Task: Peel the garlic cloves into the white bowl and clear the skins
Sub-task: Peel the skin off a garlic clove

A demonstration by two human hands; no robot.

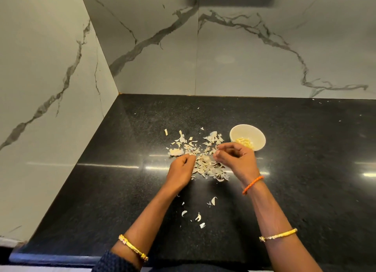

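- Black speckled stone countertop (284, 190) fills the lower view, meeting pale marble-look walls (244, 58) with grey veins at a corner on the left
- A white bowl (258, 147) stands on the counter just beyond the right hand; peeled garlic cloves (245, 142), pale yellow, lie in its bottom
- A heap of papery garlic skins (203, 160) is spread mid-counter, between and just beyond both hands; a few stray skin flakes (198, 216) lie nearer the person, well apart from the heap
- The left hand (180, 171) sits at the heap's left edge, fingers curled inward with the tips drawn together; whether they pinch a skin or a clove cannot be told
- The right hand (236, 160) is over the heap's right side, thumb and forefinger brought together around a small pale scrap; an orange thread band (252, 184) circles that wrist, and gold bangles (277, 234) sit on both forearms
- Judgement: peeling looks nearly finished, clearing has yet to begin
- Risks: the skins are light, so a quick sweep or a breath could scatter them across the counter or into the bowl; any unpeeled clove buried in the heap could be cleared away with the waste; a sweeping hand might knock the nearby bowl
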